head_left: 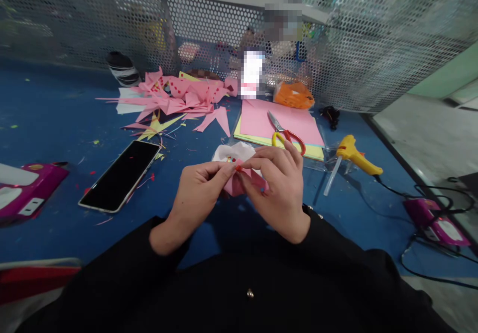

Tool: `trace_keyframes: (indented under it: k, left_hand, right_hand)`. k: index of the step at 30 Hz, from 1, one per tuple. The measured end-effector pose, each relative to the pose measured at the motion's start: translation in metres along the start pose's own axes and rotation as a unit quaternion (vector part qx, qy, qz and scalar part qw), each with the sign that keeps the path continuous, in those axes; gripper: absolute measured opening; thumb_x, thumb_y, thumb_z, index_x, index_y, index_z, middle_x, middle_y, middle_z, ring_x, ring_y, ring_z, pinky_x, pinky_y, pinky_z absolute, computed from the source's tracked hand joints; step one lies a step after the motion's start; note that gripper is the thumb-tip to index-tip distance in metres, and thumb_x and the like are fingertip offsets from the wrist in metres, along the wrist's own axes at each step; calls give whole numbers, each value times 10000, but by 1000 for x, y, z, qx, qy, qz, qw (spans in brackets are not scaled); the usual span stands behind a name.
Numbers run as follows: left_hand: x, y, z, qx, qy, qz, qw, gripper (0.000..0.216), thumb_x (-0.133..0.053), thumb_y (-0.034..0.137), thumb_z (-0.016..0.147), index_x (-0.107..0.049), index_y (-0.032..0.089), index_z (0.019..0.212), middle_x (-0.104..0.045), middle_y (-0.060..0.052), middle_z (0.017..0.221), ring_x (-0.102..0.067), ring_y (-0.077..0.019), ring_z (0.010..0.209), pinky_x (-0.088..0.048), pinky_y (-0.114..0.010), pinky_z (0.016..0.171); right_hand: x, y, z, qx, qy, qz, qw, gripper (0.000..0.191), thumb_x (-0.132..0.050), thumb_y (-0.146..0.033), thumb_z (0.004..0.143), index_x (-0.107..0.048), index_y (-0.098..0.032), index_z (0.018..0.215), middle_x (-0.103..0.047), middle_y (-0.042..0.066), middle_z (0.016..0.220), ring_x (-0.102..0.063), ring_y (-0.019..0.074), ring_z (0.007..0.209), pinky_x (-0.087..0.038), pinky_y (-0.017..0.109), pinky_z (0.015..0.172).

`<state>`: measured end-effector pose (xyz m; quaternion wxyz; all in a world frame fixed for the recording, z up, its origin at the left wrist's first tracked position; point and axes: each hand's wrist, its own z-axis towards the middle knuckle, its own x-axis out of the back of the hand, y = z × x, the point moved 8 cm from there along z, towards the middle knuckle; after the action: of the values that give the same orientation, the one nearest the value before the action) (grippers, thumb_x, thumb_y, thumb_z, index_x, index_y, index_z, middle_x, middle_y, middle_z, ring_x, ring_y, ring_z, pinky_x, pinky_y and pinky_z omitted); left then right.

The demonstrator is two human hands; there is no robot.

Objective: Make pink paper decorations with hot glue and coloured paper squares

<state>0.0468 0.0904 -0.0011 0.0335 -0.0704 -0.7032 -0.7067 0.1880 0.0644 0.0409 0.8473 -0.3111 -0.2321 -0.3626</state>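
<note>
My left hand [201, 193] and my right hand [278, 188] meet at the middle of the blue table. Both pinch a small folded piece of pink paper [234, 185], with a bit of red at the fingertips. Part of the paper is hidden behind the fingers. Just beyond it sits a white crumpled liner or bowl [237, 151] with small colourful bits inside. Past my right fingertips, scissors [287, 134] with red and yellow handles lie on a stack of pink and yellow paper sheets [257, 119].
A phone [120, 176] lies at the left, near pink paper offcuts [186, 96]. A yellow glue gun [356, 155] with its cord and a purple power strip [435, 221] are at the right. Another purple box [45, 183] is far left. A perforated metal screen [209, 19] borders the back.
</note>
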Motion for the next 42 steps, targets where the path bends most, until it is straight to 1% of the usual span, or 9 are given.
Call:
trace_keyframes:
  k: [9, 16, 26, 31, 33, 35, 38, 40, 42]
  left_hand:
    - [-1, 4, -2, -9, -4, 5, 1000, 347, -685, 412, 859, -711, 193, 591, -606, 19, 561, -516, -115, 553, -468, -224, 548]
    - [-1, 2, 0, -25, 0, 8, 1000, 249, -688, 366, 856, -777, 194, 699, -647, 13, 597, -542, -120, 585, -452, -210, 544]
    - [-2, 2, 0, -20, -3, -4, 1000, 282, -676, 337, 869, -737, 195, 632, -632, 24, 584, -530, -102, 563, -449, -193, 537]
    - [2, -3, 0, 2, 8, -23, 1000, 263, -688, 351, 856, -746, 193, 654, -644, 21, 597, -525, -99, 559, -436, -189, 521]
    - [3, -5, 1, 13, 9, -31, 999, 238, -691, 361, 850, -766, 195, 697, -669, 14, 627, -534, -102, 567, -436, -191, 523]
    - [3, -7, 2, 22, 7, -33, 999, 247, -692, 377, 848, -767, 192, 704, -670, 11, 632, -533, -104, 569, -432, -195, 522]
    - [3, -9, 2, 30, 8, -29, 999, 272, -699, 413, 843, -755, 186, 703, -656, 9, 638, -518, -108, 570, -415, -201, 512]
    - [2, -9, 3, 30, 2, -28, 999, 313, -687, 440, 852, -734, 183, 681, -627, 12, 625, -494, -108, 566, -394, -208, 505]
    - [1, -8, 3, 23, 0, -30, 999, 340, -678, 455, 858, -711, 181, 659, -588, 19, 602, -470, -108, 565, -375, -215, 510]
  right_hand:
    - [0, -4, -2, 6, 14, -25, 1000, 48, -643, -243, 909, -638, -289, 902, -700, 19, 955, -659, 218, 981, -324, 505, 1137]
    - [0, -5, -4, 12, 45, -41, 998, 49, -649, -256, 913, -645, -237, 869, -694, 13, 906, -658, 191, 928, -395, 464, 1088]
    - [-2, -5, -5, 6, 44, -30, 999, 72, -648, -258, 909, -629, -226, 847, -675, 29, 859, -653, 201, 904, -438, 475, 1044]
    - [6, -3, -1, -10, 32, 23, 999, 77, -650, -256, 916, -626, -219, 979, -724, 43, 957, -666, 206, 970, -445, 444, 1014]
    - [9, 4, 3, -38, 10, 63, 997, 149, -621, -249, 929, -606, -202, 1069, -734, 66, 1045, -665, 212, 1013, -468, 416, 959]
    - [3, 17, 5, -94, -54, 110, 988, 215, -601, -261, 932, -585, -187, 1133, -740, 64, 1034, -679, 203, 932, -490, 389, 870]
    - [-13, 32, 1, -177, -153, 203, 951, 232, -583, -265, 924, -581, -169, 1135, -694, -8, 786, -625, 154, 688, -479, 330, 700]
    - [-17, 35, 0, -199, -170, 241, 934, 210, -574, -224, 905, -586, -168, 1108, -616, -53, 677, -580, 133, 635, -458, 305, 666]
    - [-17, 35, -1, -202, -167, 248, 933, 215, -572, -189, 886, -586, -176, 1100, -586, -69, 655, -569, 126, 638, -457, 302, 694]
